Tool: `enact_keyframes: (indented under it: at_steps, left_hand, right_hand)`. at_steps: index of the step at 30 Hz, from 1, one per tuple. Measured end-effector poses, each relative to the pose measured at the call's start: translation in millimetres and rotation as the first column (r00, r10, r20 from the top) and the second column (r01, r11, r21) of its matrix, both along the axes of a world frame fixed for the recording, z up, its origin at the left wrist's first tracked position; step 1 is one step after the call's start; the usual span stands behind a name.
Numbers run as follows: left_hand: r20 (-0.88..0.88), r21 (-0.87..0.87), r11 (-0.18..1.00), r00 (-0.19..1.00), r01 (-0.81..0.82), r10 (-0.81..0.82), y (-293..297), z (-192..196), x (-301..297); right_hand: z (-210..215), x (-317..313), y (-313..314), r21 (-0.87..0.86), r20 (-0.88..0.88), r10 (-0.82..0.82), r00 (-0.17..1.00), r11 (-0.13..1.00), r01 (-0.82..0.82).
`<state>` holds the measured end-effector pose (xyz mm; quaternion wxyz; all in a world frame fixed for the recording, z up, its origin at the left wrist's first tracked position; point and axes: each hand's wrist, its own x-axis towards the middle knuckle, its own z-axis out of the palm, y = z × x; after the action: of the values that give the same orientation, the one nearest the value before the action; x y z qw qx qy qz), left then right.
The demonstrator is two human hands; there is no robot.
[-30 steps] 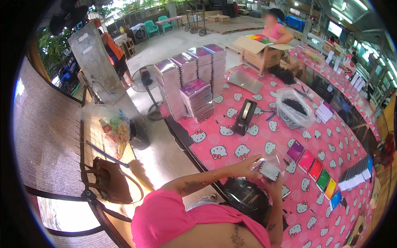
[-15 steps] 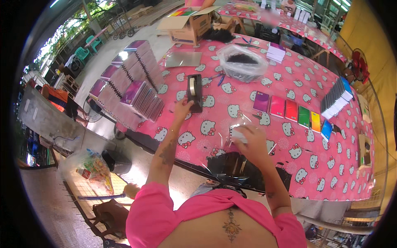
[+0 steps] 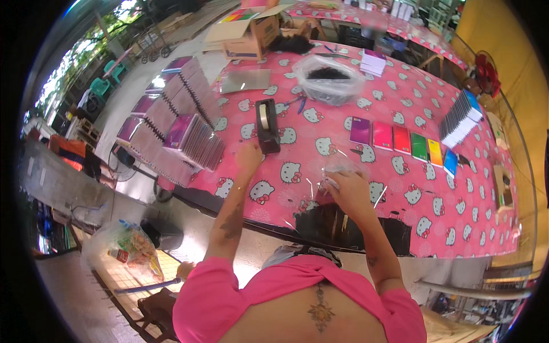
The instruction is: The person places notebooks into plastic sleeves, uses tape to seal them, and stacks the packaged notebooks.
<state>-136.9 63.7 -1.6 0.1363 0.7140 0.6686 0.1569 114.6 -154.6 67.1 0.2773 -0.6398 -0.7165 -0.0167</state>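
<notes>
Up front, both forearms reach forward from the lower edge over the pink patterned tabletop [image 3: 400, 188]. The left arm stretches out nearly straight, and the left hand [image 3: 249, 155] rests at the near end of a black tape dispenser [image 3: 267, 126], fingers curled in and touching it; whether it pinches a strip of tape cannot be told. The right arm is bent at the elbow, and the right hand [image 3: 349, 191] is closed around a clear plastic sleeve [image 3: 334, 168] that crinkles just above the knuckles, near the front edge of the tabletop.

Beyond the right hand lies a row of small notebooks [image 3: 400, 138], side by side, running purple, pink, red, green, yellow and blue. Further right stands a fanned stack of white-edged booklets [image 3: 460, 117]. At the left edge of the tabletop sit stacks of spiral-bound notebooks [image 3: 183, 128] with pink and purple covers, leaning against one another. Behind the dispenser a flat grey sheet [image 3: 246, 81] lies on the cloth, and a clear plastic bag [image 3: 330, 77] with dark contents sits to its right. An open cardboard box [image 3: 251, 31] stands at the far corner. Down on the floor at the left lies a plastic bag with colourful contents [image 3: 127, 248].
</notes>
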Motion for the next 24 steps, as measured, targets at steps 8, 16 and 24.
enact_keyframes:
  at_steps: [8, 16, 24]
  left_hand:
    - [0.658, 0.187, 0.521, 0.287, 0.833, -0.696, -84, 51, 82]
    - [0.351, 0.415, 0.383, 0.243, 0.825, -0.904, -66, 50, 85]
    - [0.165, 0.483, 0.3, 0.25, 0.823, -0.954, -69, 59, 124]
  right_hand:
    - [8, -2, 1, -0.055, -0.02, 0.003, 1.0, 0.998, -0.004]
    - [32, 45, -22, 0.006, -0.082, -0.178, 0.981, 0.984, 0.179]
    - [-55, 68, -20, 0.031, -0.14, 0.255, 0.957, 0.967, -0.253]
